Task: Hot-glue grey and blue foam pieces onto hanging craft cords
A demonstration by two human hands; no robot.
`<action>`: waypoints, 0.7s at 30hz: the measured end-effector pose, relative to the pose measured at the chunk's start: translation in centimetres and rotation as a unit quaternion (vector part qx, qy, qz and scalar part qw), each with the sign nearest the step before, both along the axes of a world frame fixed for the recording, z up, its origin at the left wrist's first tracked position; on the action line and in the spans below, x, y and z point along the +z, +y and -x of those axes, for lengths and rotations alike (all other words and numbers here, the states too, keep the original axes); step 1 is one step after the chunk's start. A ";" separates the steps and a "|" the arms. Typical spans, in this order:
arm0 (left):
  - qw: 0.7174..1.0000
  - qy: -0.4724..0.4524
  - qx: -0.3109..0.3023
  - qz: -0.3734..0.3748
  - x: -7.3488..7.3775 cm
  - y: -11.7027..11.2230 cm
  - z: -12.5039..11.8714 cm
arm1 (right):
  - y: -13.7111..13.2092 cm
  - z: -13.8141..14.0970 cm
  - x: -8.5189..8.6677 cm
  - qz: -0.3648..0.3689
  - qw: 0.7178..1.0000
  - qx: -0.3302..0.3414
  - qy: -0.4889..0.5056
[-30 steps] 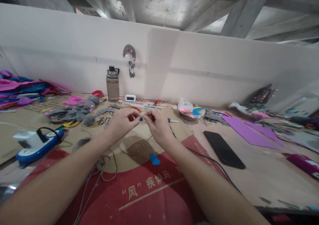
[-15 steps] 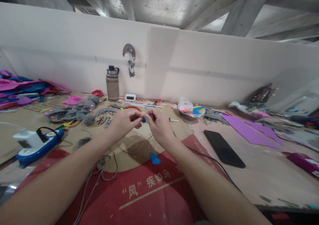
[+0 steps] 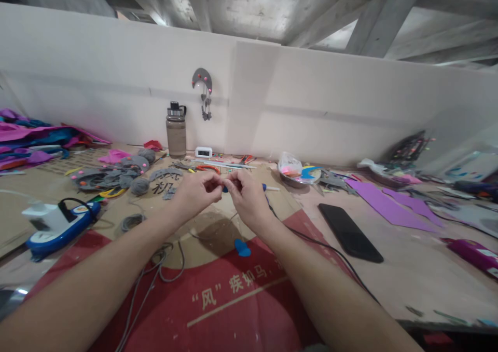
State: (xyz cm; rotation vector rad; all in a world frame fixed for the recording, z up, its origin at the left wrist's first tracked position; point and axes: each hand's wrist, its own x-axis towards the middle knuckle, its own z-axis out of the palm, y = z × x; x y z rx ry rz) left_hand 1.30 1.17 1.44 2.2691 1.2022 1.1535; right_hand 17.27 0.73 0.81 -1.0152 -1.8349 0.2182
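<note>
My left hand (image 3: 197,191) and my right hand (image 3: 248,196) meet above the cardboard, fingertips pinched close together. What they pinch is too small to make out; a bit of blue shows at the fingertips, and I cannot tell whether it is held or lies behind. A thin grey cord (image 3: 202,237) runs over the cardboard and passes behind my right wrist. Below the hands lies a blue felt heart (image 3: 242,247), flat on the board. Loose loops of grey cord (image 3: 161,258) spread beside my left forearm.
Red-and-tan cardboard (image 3: 233,310) covers the tabletop. A blue power strip (image 3: 62,230) is at left, a black phone (image 3: 349,232) at right. Behind stand a water bottle (image 3: 176,131), a small white clock (image 3: 204,152) and a metal bowl (image 3: 298,179). Purple felt (image 3: 383,204) lies farther right.
Both hands stay almost in place. The fingertips have drawn slightly closer together, narrowing the gap between them. The things on the table have not moved.
</note>
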 end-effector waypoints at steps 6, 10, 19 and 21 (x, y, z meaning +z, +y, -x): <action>0.999 -0.023 -0.011 0.025 0.1 -0.1 0.1 | 0.0 -0.1 0.1 0.011 1.000 -0.006 0.003; 0.999 -0.027 -0.007 0.040 0.2 -0.3 0.1 | 0.0 -0.1 0.0 0.007 1.000 -0.005 0.000; 0.969 -0.228 0.017 0.092 0.6 0.4 0.1 | -0.3 0.3 -0.3 -0.023 0.999 0.025 -0.005; 0.956 -0.277 0.012 0.098 0.4 0.9 0.3 | -0.5 0.3 -0.3 -0.022 0.999 0.036 0.001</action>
